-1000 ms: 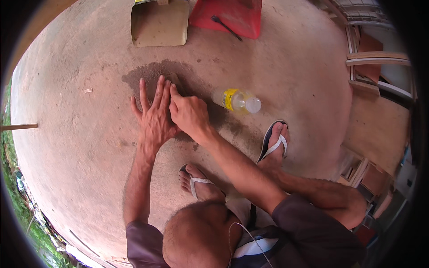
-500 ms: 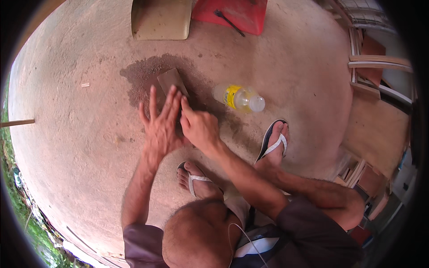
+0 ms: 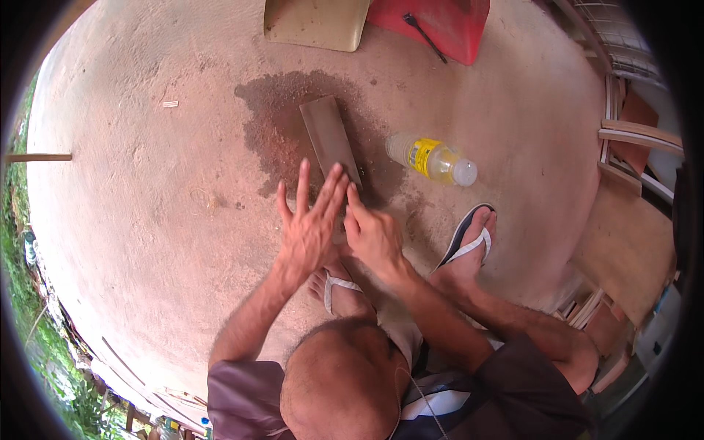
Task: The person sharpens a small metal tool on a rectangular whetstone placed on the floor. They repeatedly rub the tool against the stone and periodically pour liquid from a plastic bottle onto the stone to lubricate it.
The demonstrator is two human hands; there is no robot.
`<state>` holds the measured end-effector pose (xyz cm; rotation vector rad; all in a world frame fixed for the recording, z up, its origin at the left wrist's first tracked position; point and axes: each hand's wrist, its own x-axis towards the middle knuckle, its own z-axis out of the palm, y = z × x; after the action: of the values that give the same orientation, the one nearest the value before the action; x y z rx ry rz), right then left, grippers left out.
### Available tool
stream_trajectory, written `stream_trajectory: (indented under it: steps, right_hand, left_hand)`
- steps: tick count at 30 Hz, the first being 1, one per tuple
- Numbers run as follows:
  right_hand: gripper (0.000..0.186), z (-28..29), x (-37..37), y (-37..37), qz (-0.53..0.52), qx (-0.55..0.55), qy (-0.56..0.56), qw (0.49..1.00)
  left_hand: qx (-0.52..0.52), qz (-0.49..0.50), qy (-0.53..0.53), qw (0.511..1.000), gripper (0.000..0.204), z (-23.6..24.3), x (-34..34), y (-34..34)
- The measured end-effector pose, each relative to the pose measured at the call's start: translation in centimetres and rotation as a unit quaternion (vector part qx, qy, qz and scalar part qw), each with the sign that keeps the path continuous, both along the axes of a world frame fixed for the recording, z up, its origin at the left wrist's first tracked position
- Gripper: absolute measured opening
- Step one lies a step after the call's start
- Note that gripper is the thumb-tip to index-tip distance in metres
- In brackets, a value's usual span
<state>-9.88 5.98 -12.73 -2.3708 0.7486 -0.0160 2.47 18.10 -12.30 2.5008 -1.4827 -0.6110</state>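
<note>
A long grey-brown block (image 3: 330, 132), which looks like a sharpening stone, lies on a dark wet patch of the floor. At its near end is my left hand (image 3: 308, 227), fingers stretched and spread, with the middle fingertips over the block. My right hand (image 3: 372, 236) is beside it, curled closed with the index finger pointing along the block's near right edge. Whatever the right hand grips is hidden beneath the two hands. To the right, a clear plastic bottle (image 3: 442, 165) with a yellow label and white cap lies on its side.
A beige dustpan (image 3: 315, 26) and a red dustpan (image 3: 466, 33) lie at the far side, with a thin dark tool (image 3: 427, 38) on the red one. My sandalled feet (image 3: 477, 235) are close by. Wooden pieces (image 3: 638, 136) are stacked at right.
Both hands have drawn back toward me along the block, uncovering more of its length. The whole view has shifted, so the floor things appear farther right.
</note>
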Motion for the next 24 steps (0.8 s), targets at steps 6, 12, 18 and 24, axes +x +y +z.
stream_trajectory:
  steps: [6, 12, 18, 24]
  right_hand:
    - [0.044, 0.0, 10.9, -3.8, 0.002, -0.008, -0.020, 1.000]
    - [0.046, 0.7, 1.9, -0.3, 0.000, 0.012, 0.003, 1.000]
    - [0.042, 0.3, 10.2, -3.6, -0.013, 0.014, -0.014, 1.000]
    - [0.052, 0.3, 1.4, 0.0, -0.007, 0.018, -0.004, 1.000]
  left_hand:
    - [-0.062, 0.079, -0.065, 0.993, 0.130, -1.0, 7.6, -4.4]
    - [0.004, 0.019, -0.019, 1.000, 0.127, 0.3, 0.2, -0.4]
    - [-0.040, 0.074, -0.019, 0.996, 0.114, -0.4, 6.1, -4.1]
    - [0.009, 0.046, 0.024, 0.999, 0.109, 0.6, -0.6, -1.0]
